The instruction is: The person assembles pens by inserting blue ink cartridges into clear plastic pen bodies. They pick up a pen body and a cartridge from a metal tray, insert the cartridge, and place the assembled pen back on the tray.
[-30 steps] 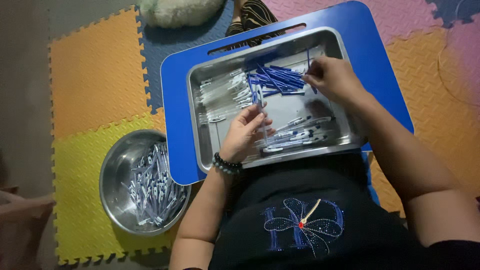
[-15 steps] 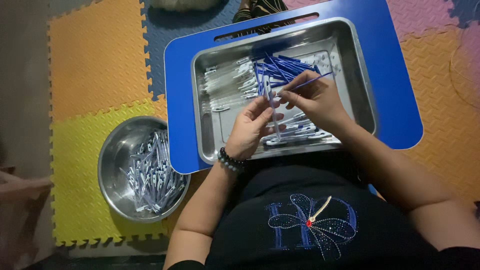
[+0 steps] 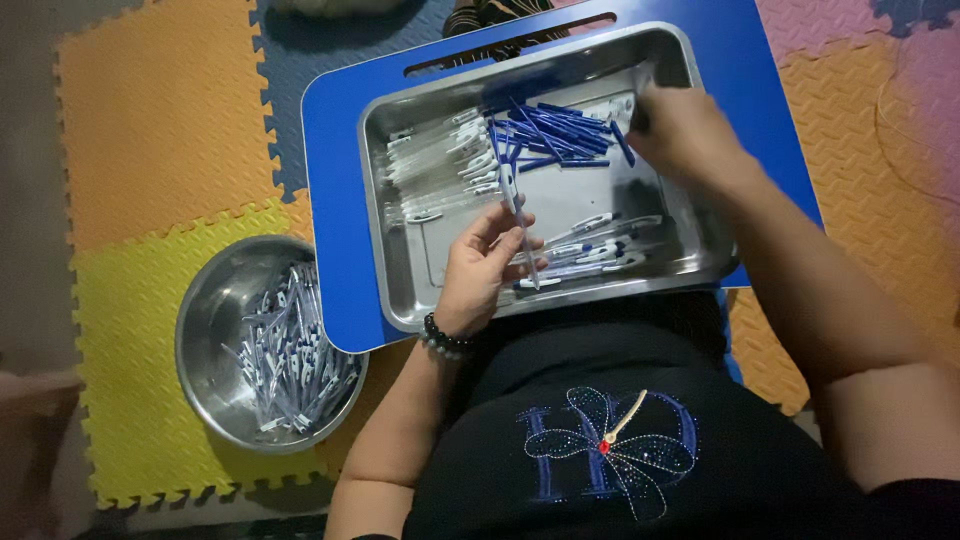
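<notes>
My left hand (image 3: 482,268) grips a clear pen with a blue insert (image 3: 516,212) over the near middle of a steel tray (image 3: 700,262). My right hand (image 3: 690,128), blurred, reaches to the far right of the tray, its fingers at a pile of blue pen inserts (image 3: 555,132). Whether it holds one is unclear. Clear pen barrels (image 3: 440,165) lie at the tray's far left. Several assembled pens (image 3: 590,252) lie near its front edge, just right of my left hand.
The tray rests on a blue lap table (image 3: 340,200) above my lap. A round steel bowl (image 3: 205,330) with several finished pens stands on the yellow foam floor mat (image 3: 120,400) to the left. Orange and pink mats surround the table.
My right hand has left the pen in my left hand and moved up and right to the blue inserts. My left hand still holds the pen, now more upright.
</notes>
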